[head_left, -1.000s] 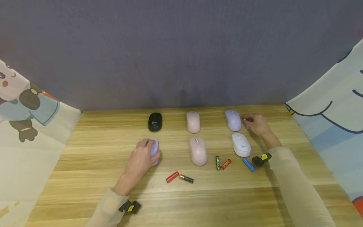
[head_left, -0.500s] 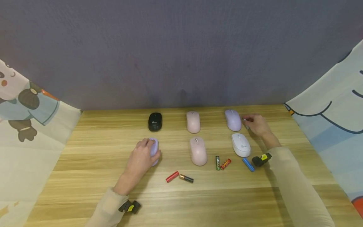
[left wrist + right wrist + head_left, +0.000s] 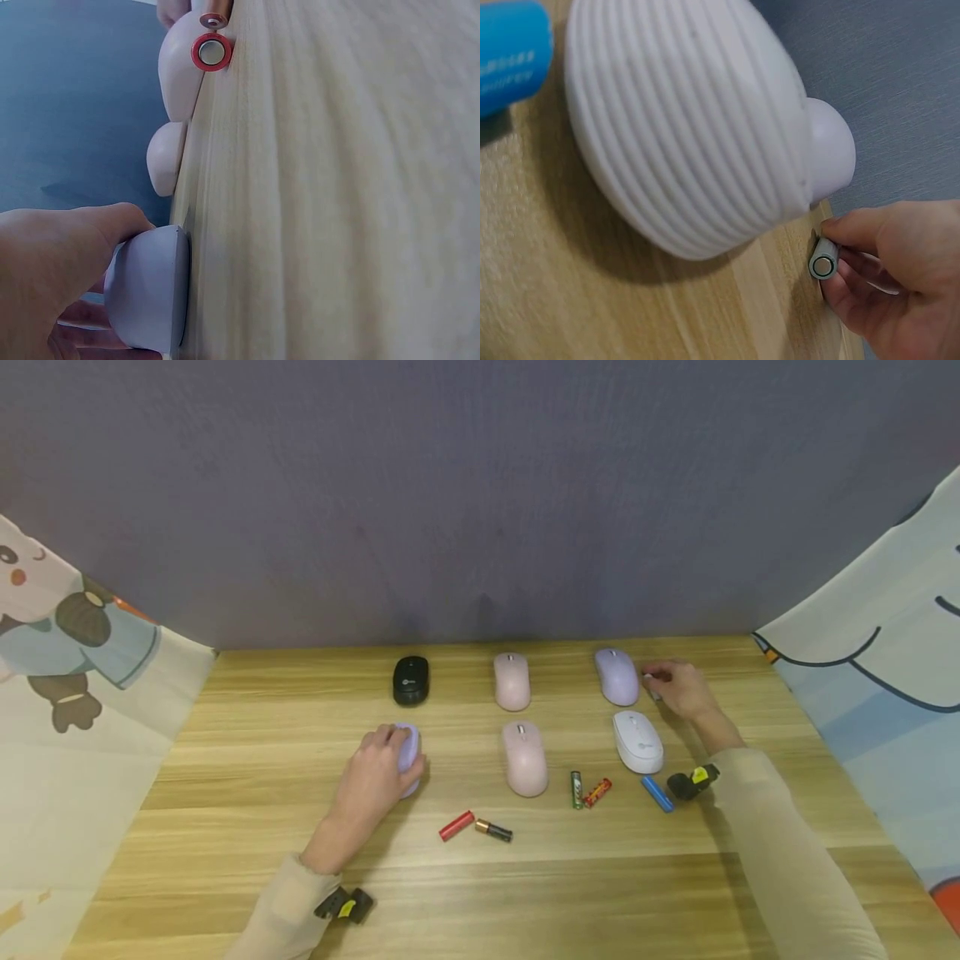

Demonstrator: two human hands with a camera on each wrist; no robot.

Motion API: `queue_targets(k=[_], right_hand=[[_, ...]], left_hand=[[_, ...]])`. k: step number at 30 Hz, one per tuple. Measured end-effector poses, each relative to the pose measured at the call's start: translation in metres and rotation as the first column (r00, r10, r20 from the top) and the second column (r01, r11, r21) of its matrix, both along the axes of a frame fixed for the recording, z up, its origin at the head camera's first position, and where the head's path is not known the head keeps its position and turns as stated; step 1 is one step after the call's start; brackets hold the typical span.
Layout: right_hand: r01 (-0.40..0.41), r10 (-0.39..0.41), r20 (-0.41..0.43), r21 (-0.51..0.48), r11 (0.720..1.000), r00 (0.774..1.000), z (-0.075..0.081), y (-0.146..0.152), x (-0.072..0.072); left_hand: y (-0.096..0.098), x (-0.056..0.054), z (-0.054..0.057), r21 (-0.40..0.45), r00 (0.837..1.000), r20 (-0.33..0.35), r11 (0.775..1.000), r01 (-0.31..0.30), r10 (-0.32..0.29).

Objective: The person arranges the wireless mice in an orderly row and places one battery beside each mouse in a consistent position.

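My left hand (image 3: 372, 777) grips a lavender computer mouse (image 3: 408, 758) that sits on the wooden table, thumb on its near side and fingers over the far side. In the left wrist view the same mouse (image 3: 150, 289) stands flat on the wood. At the back right my right hand (image 3: 681, 689) pinches a pale battery (image 3: 824, 259) between thumb and fingers, low at the table surface. Just left of that hand lies another lavender mouse (image 3: 617, 677). A white mouse (image 3: 638, 742) with ribbed sides is nearer to me.
Two pink mice (image 3: 512, 682) and a black mouse (image 3: 410, 681) stand on the table. Loose batteries lie nearer: a red one (image 3: 456, 826), a black-and-copper one (image 3: 493, 831), a green one (image 3: 576, 790), a red-and-yellow one (image 3: 597, 793) and a blue one (image 3: 657, 794). A grey wall (image 3: 480, 527) rises behind.
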State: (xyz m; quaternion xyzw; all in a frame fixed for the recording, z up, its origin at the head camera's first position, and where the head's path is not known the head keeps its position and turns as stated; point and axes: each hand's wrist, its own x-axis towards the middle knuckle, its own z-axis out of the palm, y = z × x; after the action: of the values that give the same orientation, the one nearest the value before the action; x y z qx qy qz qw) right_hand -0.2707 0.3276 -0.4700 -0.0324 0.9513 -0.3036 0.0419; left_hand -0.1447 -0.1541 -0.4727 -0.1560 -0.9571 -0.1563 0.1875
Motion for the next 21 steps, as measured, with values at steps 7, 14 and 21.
queue_targets(k=[7,14,21], right_hand=[[-0.001,0.001,-0.03,0.005,1.0,1.0,-0.0007,0.0001,-0.0001],[-0.011,0.009,-0.061,-0.031,0.999,0.998,-0.0029,0.0014,0.0004],[0.006,-0.01,-0.067,-0.062,0.998,0.998,-0.0045,0.0002,0.0033]], left_hand=[[0.0001,-0.0005,0.0012,-0.005,1.0,0.016,1.0,-0.003,0.003],[0.0001,-0.0002,0.0013,-0.005,0.999,0.03,1.0,-0.01,0.01],[-0.001,0.0002,0.0016,-0.006,1.0,0.028,1.0,-0.01,0.01]])
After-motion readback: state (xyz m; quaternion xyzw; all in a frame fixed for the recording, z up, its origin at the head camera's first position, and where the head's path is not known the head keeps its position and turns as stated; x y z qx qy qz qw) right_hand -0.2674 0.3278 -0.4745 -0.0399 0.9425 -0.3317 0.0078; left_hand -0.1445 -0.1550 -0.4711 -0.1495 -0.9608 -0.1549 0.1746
